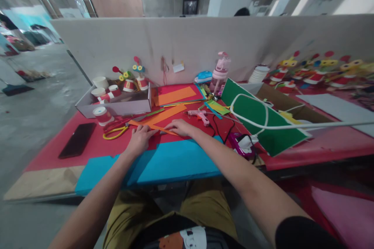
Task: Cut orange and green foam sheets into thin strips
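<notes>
A narrow orange paper strip (156, 127) lies slantwise over the red table covering, between my two hands. My left hand (140, 139) is closed on its left part, fingertips pressed to the strip and thumb pointing right. On the strip's right part, my right hand (180, 127) has its fingers drawn together at the edge. A wider orange paper piece (171, 114) lies just beyond. Left of my left hand rest scissors with yellow and red handles (117, 132). A pink glue gun (200, 116) lies beyond my right hand. Blue paper sheets (175, 161) cover the table's near edge.
At left are a black phone (77, 140) and a box (117, 107) with paper cups and decorated cup figures. A green board (257, 120), a white cable (292, 126) and a purple power socket (242, 146) stand right. A pink bottle (221, 72) is by the partition (187, 42).
</notes>
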Motion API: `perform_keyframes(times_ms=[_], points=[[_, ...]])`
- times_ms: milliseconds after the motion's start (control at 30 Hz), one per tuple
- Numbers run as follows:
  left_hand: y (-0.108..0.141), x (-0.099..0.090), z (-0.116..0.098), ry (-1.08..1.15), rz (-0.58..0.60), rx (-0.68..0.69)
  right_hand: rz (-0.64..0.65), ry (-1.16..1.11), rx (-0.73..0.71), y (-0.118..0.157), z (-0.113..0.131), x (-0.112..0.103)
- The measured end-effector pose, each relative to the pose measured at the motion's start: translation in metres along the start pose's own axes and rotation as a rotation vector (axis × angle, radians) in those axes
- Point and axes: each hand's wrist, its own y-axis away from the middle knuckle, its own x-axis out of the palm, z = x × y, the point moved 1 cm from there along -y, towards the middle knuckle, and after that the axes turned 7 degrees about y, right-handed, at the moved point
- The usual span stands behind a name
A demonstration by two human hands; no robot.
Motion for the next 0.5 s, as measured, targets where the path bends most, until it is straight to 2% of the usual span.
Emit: perform_keyframes(times_ms=[133, 300, 400, 500], points=[[0.001, -0.003, 0.01, -0.015, 0.002, -0.048, 0.002, -0.082, 0.029, -0.014, 0.004, -0.004], [0.001, -0.001, 0.01, 0.01, 0.003, -0.032, 0.018, -0.174, -0.001, 0.008, -0.016, -0.015], [0.001, -0.001, 0.011, 0.014, -0.004, -0.015, 0.07, -0.126, -0.018, 0.02, -0.025, -0.017], [0.002, -0.001, 0.013, 0.016, -0.006, 0.003, 0.062, -0.076, -0.057, 0.023, -0.027, -0.015]])
